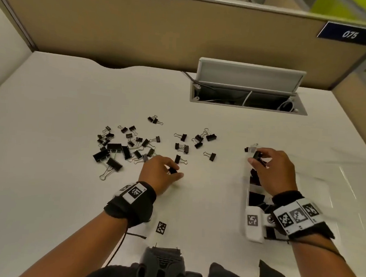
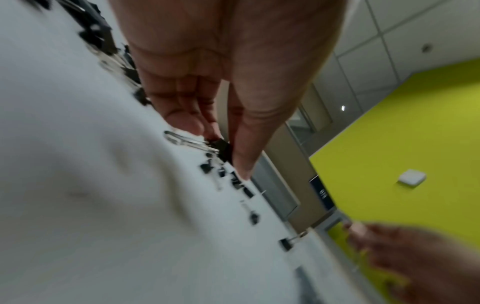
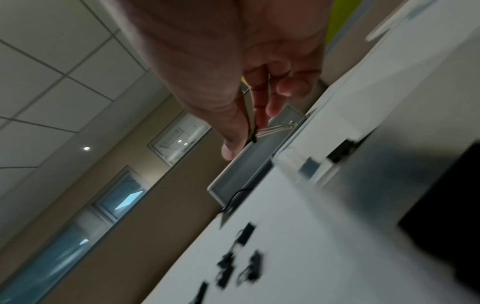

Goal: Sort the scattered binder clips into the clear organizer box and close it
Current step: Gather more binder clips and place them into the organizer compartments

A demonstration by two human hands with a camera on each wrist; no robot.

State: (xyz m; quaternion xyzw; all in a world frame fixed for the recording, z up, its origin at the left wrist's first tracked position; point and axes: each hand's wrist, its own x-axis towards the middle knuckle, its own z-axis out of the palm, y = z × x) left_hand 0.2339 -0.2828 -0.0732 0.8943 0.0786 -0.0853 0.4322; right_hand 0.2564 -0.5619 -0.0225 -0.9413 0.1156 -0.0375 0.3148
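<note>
So the binder clips (image 1: 130,148) are mostly in one loose scatter on the white desk (image 1: 51,109), well to the left of the clear organizer box (image 1: 247,185). It's a mix of little ones and a few bigger ones, with the big ones sitting at the edge of the pile farthest from the box. A few strays lie between the pile and the box, and one tiny clip sits right at the box's far corner.

The box is open, and some dark clips are already in its compartments, though the right arm covers most of it so I can't tell how many. Its clear lid (image 1: 336,179) seems to lie flat on the side away from the pile, but it's blurry.

The left hand (image 1: 160,173) is down at the near edge of the pile, and its grip is narrow: thumb and fingertips (image 2: 187,123) pinching one small black clip (image 2: 223,148) right at the desk surface. The right hand (image 1: 276,167) hovers over the far end of the box, thumb and fingers pinching another small clip (image 1: 257,154) with its wire handles sticking out.

Past the box, further back on the desk, there's an open cable hatch (image 1: 247,93) with its lid flipped up, and behind that a tan partition (image 1: 141,28) with a blue tag reading 075 (image 1: 350,34).
</note>
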